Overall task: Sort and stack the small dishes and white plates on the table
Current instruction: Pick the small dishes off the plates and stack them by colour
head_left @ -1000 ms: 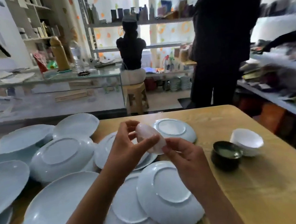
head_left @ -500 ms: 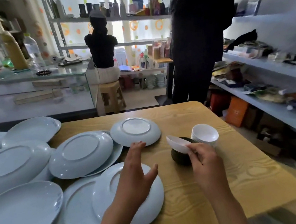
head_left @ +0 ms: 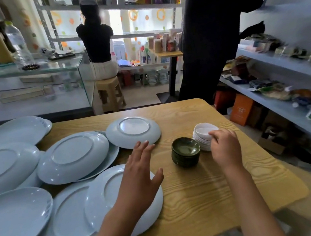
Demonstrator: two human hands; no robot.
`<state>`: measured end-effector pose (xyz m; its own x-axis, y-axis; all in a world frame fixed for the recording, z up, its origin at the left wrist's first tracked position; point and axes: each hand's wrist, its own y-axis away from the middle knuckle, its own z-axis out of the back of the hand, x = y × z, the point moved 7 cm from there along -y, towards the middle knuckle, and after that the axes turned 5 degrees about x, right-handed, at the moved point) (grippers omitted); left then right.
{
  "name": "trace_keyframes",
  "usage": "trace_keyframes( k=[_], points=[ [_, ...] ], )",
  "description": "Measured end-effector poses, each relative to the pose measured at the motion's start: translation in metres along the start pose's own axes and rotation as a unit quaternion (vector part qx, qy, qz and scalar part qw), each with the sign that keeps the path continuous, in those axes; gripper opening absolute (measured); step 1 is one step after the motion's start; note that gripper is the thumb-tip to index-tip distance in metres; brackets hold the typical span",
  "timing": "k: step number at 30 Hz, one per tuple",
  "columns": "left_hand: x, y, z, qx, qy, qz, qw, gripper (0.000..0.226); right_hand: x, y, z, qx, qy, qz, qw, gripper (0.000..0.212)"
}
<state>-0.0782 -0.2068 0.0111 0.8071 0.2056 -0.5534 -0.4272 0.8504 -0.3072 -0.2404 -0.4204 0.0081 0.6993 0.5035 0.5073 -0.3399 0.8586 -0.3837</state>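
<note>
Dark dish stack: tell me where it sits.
The dark dish stack sits on the table's right half, touching the white dish stack on its right, between both hands.

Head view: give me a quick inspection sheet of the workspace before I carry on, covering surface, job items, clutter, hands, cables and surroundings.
Surface: wooden table, right half mostly bare.
Job's things: stack of white small dishes beside a stack of dark green small dishes on the right; white plates overlapping upside down on the left, one round plate lying apart from the two dish stacks.
Clutter: nothing seen on the table beyond the dishes.
Hands: right hand at the white stack's top dish, grip unclear; left hand open, above the nearest plate.
Cables: nothing seen.
Surroundings: glass counter at left, stocked shelves at right, one person seated and one standing beyond the table.
</note>
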Motion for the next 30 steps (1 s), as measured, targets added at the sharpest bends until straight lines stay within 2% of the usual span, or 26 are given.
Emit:
trace_keyframes(
  k=[5, 11, 17, 22, 27, 30],
  points=[
    [-0.002, 0.004, 0.006, 0.002, 0.023, -0.009, 1.000, 0.063, 0.004, 0.014, 0.000, -0.002, -0.036, -0.045, 0.998, 0.039],
    [0.005, 0.014, 0.025, -0.028, 0.016, -0.002, 0.999, 0.062, 0.071, 0.059, -0.001, -0.026, -0.131, -0.033, 0.991, 0.034],
    [0.043, 0.043, 0.076, -0.092, -0.008, 0.042, 0.995, 0.062, 0.176, 0.118, -0.045, 0.070, -0.153, 0.091, 0.982, 0.031],
    [0.088, 0.081, 0.142, -0.159, -0.033, 0.106, 0.981, 0.054, 0.258, 0.154, -0.081, 0.137, -0.196, 0.163, 0.957, 0.030],
    [0.132, 0.143, 0.211, -0.236, -0.084, 0.203, 0.947, 0.051, 0.343, 0.193, -0.096, 0.191, -0.219, 0.263, 0.920, 0.028],
    [0.160, 0.187, 0.247, -0.287, -0.070, 0.249, 0.922, 0.043, 0.386, 0.224, -0.105, 0.226, -0.226, 0.306, 0.897, 0.027]
  ],
)
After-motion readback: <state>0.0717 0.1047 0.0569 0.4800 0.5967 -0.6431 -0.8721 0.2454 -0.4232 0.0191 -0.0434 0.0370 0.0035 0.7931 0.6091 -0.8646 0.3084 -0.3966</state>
